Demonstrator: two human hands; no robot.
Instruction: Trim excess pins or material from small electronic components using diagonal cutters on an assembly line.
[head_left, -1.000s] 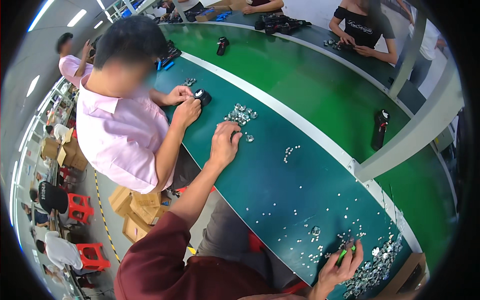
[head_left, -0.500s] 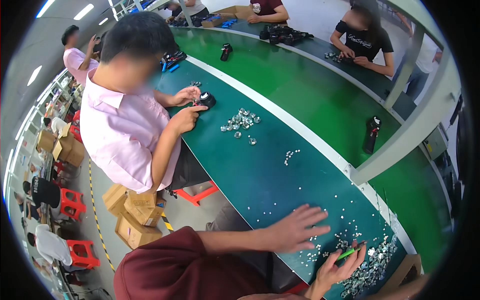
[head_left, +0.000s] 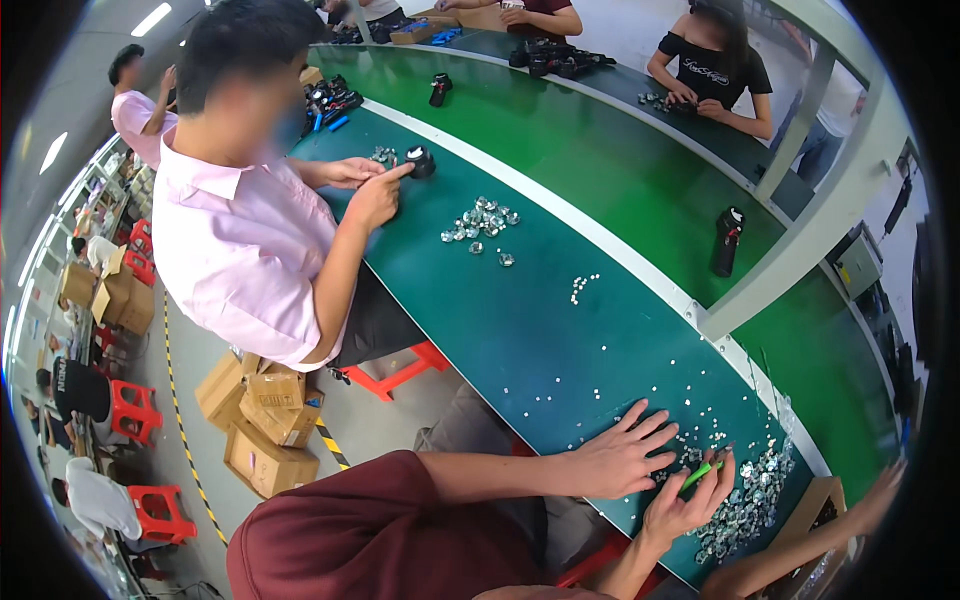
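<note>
My left hand [head_left: 625,455] lies palm down on the dark green tabletop with its fingers apart, among small white square pieces [head_left: 712,425]. It holds nothing that I can see. Close by on the right, my right hand [head_left: 688,505] is closed round a slim green tool [head_left: 697,476]; its dark tip points away from me, and its exact kind is unclear. A heap of shiny, clear-silver small parts [head_left: 745,500] spreads beside the right hand, toward the table's right end.
A person in a pink shirt [head_left: 240,240] works at my left, near a black device [head_left: 420,161]. Shiny parts [head_left: 480,220] lie mid-table. A green conveyor [head_left: 590,170] runs behind a white rail and post [head_left: 790,230]. Another person's forearm [head_left: 810,548] reaches over a cardboard box [head_left: 815,505].
My left hand has come down onto the tabletop, closer to my right hand, which still holds the green tool. Another person's arm now reaches further in at the lower right.
</note>
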